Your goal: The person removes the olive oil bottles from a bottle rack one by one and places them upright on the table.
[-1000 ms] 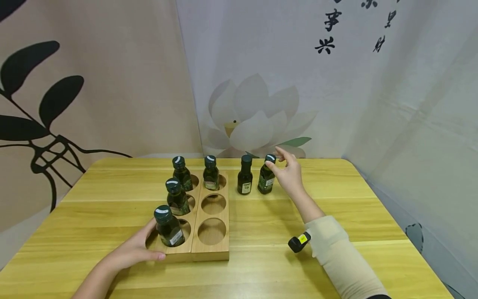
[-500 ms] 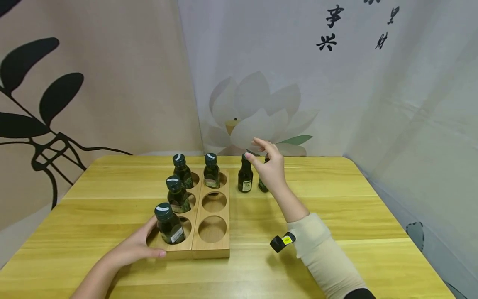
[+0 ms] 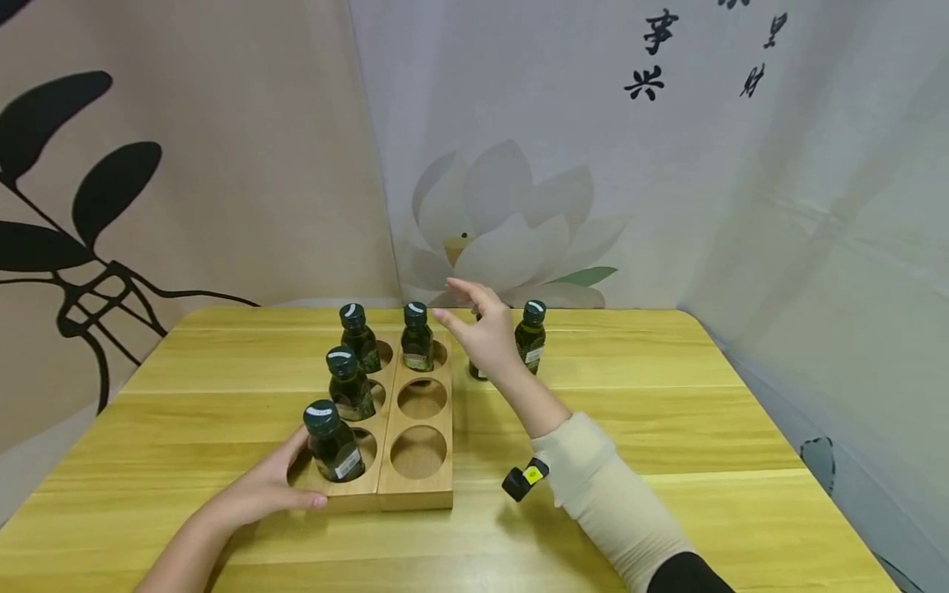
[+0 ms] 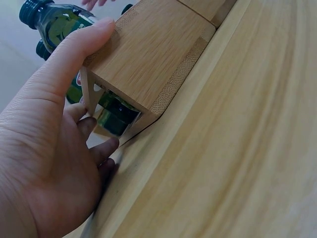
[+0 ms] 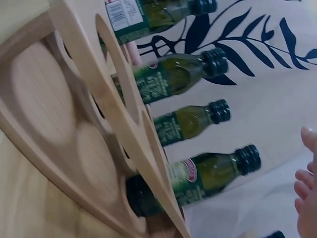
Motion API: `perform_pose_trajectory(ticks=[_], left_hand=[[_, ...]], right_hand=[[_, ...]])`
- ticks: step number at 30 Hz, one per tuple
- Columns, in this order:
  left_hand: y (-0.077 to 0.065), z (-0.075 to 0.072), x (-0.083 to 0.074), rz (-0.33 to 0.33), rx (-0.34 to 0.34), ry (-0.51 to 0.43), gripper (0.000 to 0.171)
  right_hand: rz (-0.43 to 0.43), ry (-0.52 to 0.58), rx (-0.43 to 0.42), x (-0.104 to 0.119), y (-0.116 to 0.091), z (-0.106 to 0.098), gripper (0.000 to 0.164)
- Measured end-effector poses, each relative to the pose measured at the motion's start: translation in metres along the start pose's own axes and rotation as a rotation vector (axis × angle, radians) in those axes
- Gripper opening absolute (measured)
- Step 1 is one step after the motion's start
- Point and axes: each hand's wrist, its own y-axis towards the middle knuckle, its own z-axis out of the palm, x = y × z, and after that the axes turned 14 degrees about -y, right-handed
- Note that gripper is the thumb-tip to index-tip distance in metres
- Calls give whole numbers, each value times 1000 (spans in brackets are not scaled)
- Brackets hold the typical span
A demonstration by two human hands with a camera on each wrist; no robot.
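A wooden bottle rack (image 3: 415, 501) with two columns of round holes stands on the table. Three small dark-green oil bottles fill its left column, the nearest one (image 3: 335, 445) by my left hand; another bottle (image 3: 417, 342) is in the far right hole. My left hand (image 3: 259, 486) holds the rack's near left corner, its thumb (image 4: 84, 42) on the front face and fingers at the side. Held up just right of the far right bottle, my right hand (image 3: 485, 329) has thumb and fingers apart, with nothing between them. It partly hides a loose bottle (image 3: 477, 372) behind it.
One more bottle (image 3: 530, 336) stands on the table (image 3: 630, 395), right of the partly hidden one. Two holes (image 3: 418, 451) of the rack's right column hold no bottle. A printed cloth backdrop (image 3: 296, 206) hangs behind the table.
My right hand has moved left from the rightmost bottle, past the other loose one, toward the rack. Both loose bottles remain standing. The left hand stays at the rack's corner.
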Motion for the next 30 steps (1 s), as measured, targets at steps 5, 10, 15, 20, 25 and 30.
perform_pose_trajectory(ticks=[5, 10, 15, 20, 25, 30], left_hand=[[1, 0, 0, 6, 0, 0, 105], [0, 0, -1, -9, -6, -5, 106], [0, 1, -3, -41, -14, -2, 106], [-1, 1, -3, -33, -14, -5, 106], [-1, 1, -4, -30, -12, -5, 105], [-1, 1, -3, -31, -5, -12, 105]], right_hand=[[49, -20, 83, 5, 1, 16, 49], [94, -34, 154, 7, -1, 28, 50], [152, -44, 189, 5, -1, 38, 51], [192, -55, 213, 2, -2, 43, 51], [205, -38, 209, -2, -3, 48, 50], [253, 5, 206, -2, -3, 52, 48]])
